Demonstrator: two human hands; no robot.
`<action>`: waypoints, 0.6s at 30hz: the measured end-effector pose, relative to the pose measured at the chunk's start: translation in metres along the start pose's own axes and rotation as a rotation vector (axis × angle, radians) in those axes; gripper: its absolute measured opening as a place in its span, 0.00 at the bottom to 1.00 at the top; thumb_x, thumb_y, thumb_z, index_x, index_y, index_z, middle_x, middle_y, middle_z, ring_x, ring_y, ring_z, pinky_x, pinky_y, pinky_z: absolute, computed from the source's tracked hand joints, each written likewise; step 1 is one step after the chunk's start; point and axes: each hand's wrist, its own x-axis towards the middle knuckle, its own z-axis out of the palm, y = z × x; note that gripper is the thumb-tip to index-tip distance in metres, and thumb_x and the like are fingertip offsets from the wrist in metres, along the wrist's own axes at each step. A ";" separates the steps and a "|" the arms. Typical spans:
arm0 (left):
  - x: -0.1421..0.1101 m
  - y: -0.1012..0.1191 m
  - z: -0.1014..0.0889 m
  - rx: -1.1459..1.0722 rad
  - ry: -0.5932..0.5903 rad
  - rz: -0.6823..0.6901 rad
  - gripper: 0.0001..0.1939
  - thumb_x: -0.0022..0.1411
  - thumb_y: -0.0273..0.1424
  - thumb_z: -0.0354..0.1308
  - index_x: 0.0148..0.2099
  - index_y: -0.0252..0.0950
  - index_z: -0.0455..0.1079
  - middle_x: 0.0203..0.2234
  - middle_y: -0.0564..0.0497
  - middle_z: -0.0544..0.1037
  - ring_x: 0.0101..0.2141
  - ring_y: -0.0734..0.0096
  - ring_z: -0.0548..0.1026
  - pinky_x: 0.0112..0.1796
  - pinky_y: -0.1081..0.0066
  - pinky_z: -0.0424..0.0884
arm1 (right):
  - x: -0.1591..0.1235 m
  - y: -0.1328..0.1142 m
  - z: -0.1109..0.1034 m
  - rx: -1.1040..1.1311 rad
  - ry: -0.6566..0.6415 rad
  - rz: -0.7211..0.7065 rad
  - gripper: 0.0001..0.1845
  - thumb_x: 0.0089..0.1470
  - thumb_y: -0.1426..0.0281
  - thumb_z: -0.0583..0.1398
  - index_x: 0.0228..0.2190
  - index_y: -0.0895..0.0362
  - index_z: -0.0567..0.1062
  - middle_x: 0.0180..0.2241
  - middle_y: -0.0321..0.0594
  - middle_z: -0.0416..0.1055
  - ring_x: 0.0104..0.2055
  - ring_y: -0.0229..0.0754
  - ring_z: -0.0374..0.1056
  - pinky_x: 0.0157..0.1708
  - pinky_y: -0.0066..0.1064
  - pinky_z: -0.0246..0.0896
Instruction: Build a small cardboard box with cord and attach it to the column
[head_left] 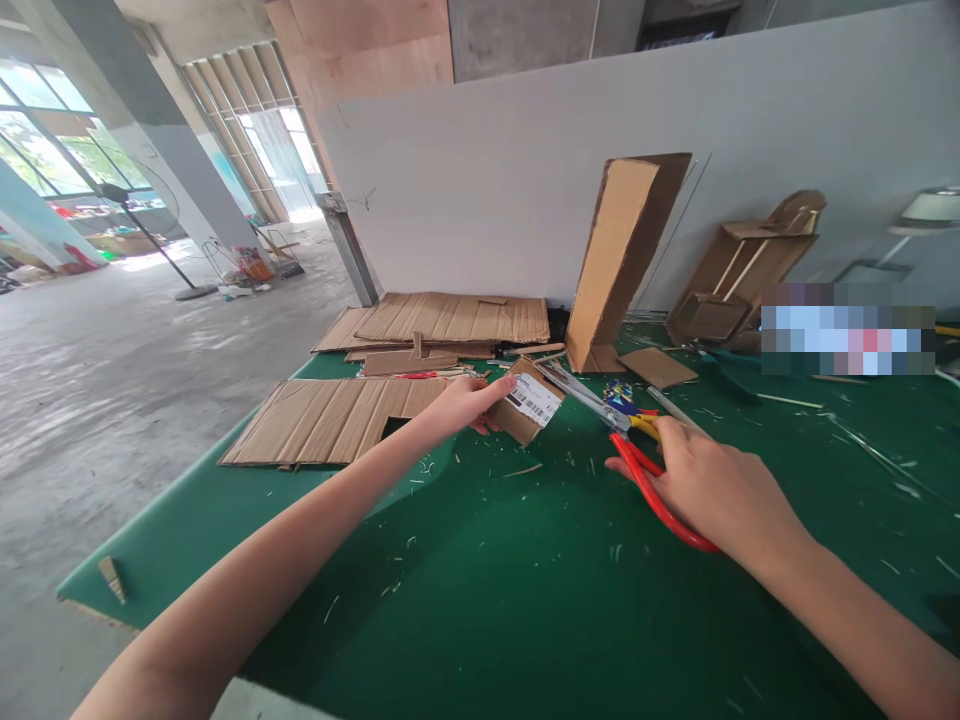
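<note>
Left hand (474, 398) is closing on the small piece (525, 418) of cardboard, thumb lying over the near-left part of the labelled face, fingers curling underneath. So the piece is sitting at the fingertips, most of it sticking out to the right of the grip, tilting, with its white barcode label (534, 400) facing up. It's hanging over the table (510, 570), roughly mid-span between the two hands.

Right hand (705, 490) is wrapping around the scissors (619, 421), red handle below, yellow part above. Handles are standing apart; blades are pointing up-left, tips reaching the piece's upper right edge. Can't tell if metal is touching card.

Around the left hand: a notched sheet (307, 420) is lying flat just left, and a stack (457, 318) of sheets is lying behind. Near the scissors: a blue-patterned item (619, 392) is showing just behind the pivot, a flat offcut (658, 367) is lying beyond it, and a tall cardboard column (609, 260) is standing before the white panel (480, 190). A cardboard model (739, 265) is leaning farther right. Pale scraps are littering the green top.
</note>
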 end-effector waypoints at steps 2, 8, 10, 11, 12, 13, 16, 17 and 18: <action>0.000 0.000 0.000 0.000 0.000 -0.004 0.38 0.52 0.62 0.53 0.40 0.28 0.72 0.31 0.40 0.79 0.28 0.64 0.77 0.26 0.70 0.72 | 0.000 0.001 0.002 -0.021 0.014 -0.013 0.31 0.57 0.43 0.44 0.36 0.59 0.66 0.27 0.47 0.74 0.25 0.53 0.73 0.17 0.32 0.46; 0.000 0.001 -0.001 0.002 -0.001 -0.018 0.37 0.52 0.62 0.53 0.40 0.29 0.73 0.31 0.41 0.79 0.27 0.66 0.77 0.26 0.71 0.73 | 0.000 0.002 0.004 -0.066 0.055 -0.064 0.34 0.56 0.41 0.45 0.35 0.60 0.68 0.22 0.45 0.73 0.23 0.54 0.73 0.17 0.32 0.45; 0.000 0.001 -0.002 0.004 -0.003 -0.022 0.38 0.52 0.62 0.53 0.41 0.29 0.73 0.32 0.40 0.79 0.26 0.66 0.77 0.26 0.70 0.73 | 0.001 0.002 0.004 -0.079 0.061 -0.074 0.33 0.57 0.42 0.46 0.35 0.60 0.68 0.22 0.45 0.73 0.23 0.54 0.73 0.17 0.32 0.45; 0.000 0.001 -0.002 0.004 -0.003 -0.024 0.38 0.51 0.62 0.53 0.41 0.29 0.73 0.33 0.40 0.79 0.26 0.66 0.77 0.26 0.70 0.73 | 0.001 0.002 0.003 -0.084 0.059 -0.079 0.33 0.57 0.42 0.46 0.35 0.60 0.68 0.22 0.45 0.73 0.23 0.54 0.73 0.17 0.32 0.45; 0.000 0.001 -0.002 0.002 -0.002 -0.026 0.38 0.51 0.62 0.53 0.42 0.29 0.73 0.33 0.40 0.79 0.26 0.66 0.77 0.26 0.70 0.73 | 0.001 0.002 0.002 -0.087 0.053 -0.084 0.32 0.57 0.43 0.46 0.35 0.60 0.68 0.21 0.45 0.73 0.23 0.54 0.73 0.18 0.32 0.45; 0.000 0.000 -0.002 0.002 -0.001 -0.026 0.38 0.51 0.62 0.53 0.42 0.29 0.73 0.33 0.40 0.79 0.26 0.66 0.77 0.26 0.70 0.73 | 0.001 0.002 0.002 -0.089 0.044 -0.088 0.32 0.57 0.43 0.47 0.34 0.60 0.68 0.21 0.45 0.73 0.23 0.54 0.73 0.18 0.32 0.46; 0.000 0.000 -0.004 0.002 0.002 -0.028 0.38 0.51 0.62 0.53 0.42 0.29 0.73 0.32 0.41 0.79 0.26 0.66 0.77 0.26 0.70 0.73 | 0.002 0.002 0.001 -0.087 0.013 -0.102 0.31 0.58 0.44 0.47 0.34 0.59 0.69 0.20 0.44 0.73 0.24 0.55 0.74 0.18 0.32 0.46; 0.000 0.000 -0.005 0.004 0.003 -0.030 0.38 0.51 0.62 0.53 0.42 0.29 0.73 0.32 0.41 0.79 0.26 0.67 0.77 0.25 0.71 0.73 | 0.002 0.002 0.000 -0.083 0.005 -0.108 0.31 0.58 0.44 0.47 0.34 0.59 0.69 0.19 0.43 0.72 0.24 0.55 0.74 0.18 0.32 0.46; 0.001 -0.001 -0.006 0.006 0.004 -0.033 0.38 0.52 0.62 0.53 0.42 0.29 0.73 0.32 0.41 0.79 0.26 0.67 0.77 0.25 0.71 0.73 | 0.002 0.002 0.001 -0.079 -0.001 -0.115 0.31 0.58 0.44 0.47 0.34 0.60 0.69 0.19 0.43 0.72 0.24 0.55 0.74 0.18 0.32 0.46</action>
